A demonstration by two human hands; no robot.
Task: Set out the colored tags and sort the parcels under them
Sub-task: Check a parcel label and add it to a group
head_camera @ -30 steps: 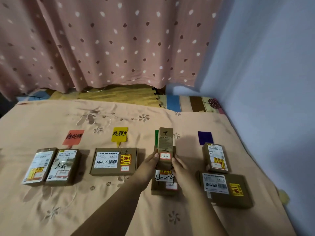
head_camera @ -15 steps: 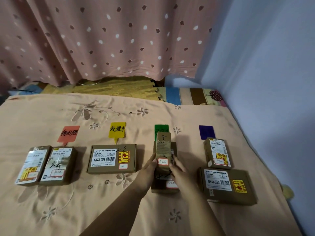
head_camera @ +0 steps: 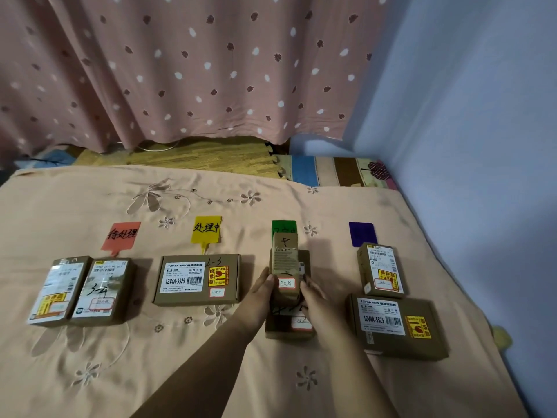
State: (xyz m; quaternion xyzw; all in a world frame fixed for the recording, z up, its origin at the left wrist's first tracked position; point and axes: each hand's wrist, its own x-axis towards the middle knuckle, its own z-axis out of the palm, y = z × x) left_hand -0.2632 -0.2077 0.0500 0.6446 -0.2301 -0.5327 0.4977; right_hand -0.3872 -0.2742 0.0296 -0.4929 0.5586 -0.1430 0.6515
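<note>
Nearest, both forearms reach in over the peach floral bedsheet [head_camera: 90, 372]. The left hand [head_camera: 259, 300] and right hand [head_camera: 316, 300] each grip one side of a narrow brown cardboard parcel [head_camera: 284, 267], fingers curled on it. It lies lengthwise on top of a flat brown cardboard box [head_camera: 289, 324], below the green tag [head_camera: 284, 227] and covering that tag's lower edge. Other parcels lie below the red tag [head_camera: 121, 236], yellow tag [head_camera: 206, 229] and blue tag [head_camera: 362, 233]. Farthest hangs a pink spotted curtain [head_camera: 187, 70].
</note>
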